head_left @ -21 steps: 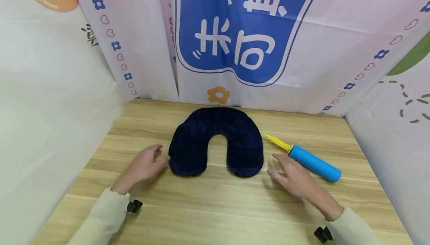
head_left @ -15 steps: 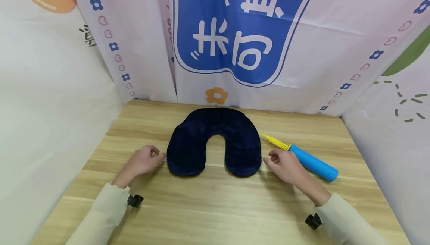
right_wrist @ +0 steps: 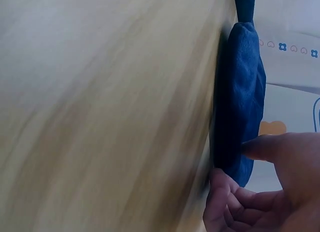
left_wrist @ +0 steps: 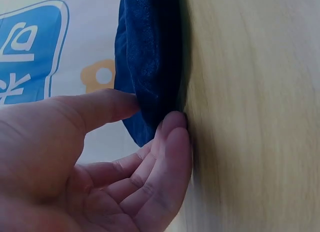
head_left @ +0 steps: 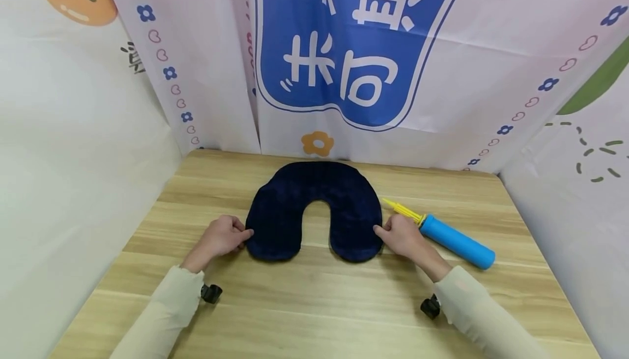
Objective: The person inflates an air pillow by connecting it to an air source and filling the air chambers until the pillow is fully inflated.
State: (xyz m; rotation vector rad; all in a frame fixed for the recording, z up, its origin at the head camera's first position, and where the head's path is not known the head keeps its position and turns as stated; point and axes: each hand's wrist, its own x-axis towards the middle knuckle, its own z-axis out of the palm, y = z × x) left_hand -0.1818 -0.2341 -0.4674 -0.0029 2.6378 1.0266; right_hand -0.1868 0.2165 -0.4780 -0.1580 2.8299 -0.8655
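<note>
A dark navy U-shaped neck pillow lies flat on the wooden table, its opening toward the person. My left hand pinches the outer edge of its left arm, thumb on top and fingers at the underside; the left wrist view shows the same grip on the blue fabric. On the opposite side my right hand pinches the edge of the right arm, thumb above. In the right wrist view the fingertips sit low against the pillow, near the tabletop.
A blue hand pump with a yellow nozzle lies just right of the pillow, close to the right hand. The wooden table ends at a printed cloth backdrop, with white cloth at both sides.
Both hands have moved inward from beside the pillow and now pinch its outer edges. The pillow and pump stay in place; the head view has shifted slightly.
</note>
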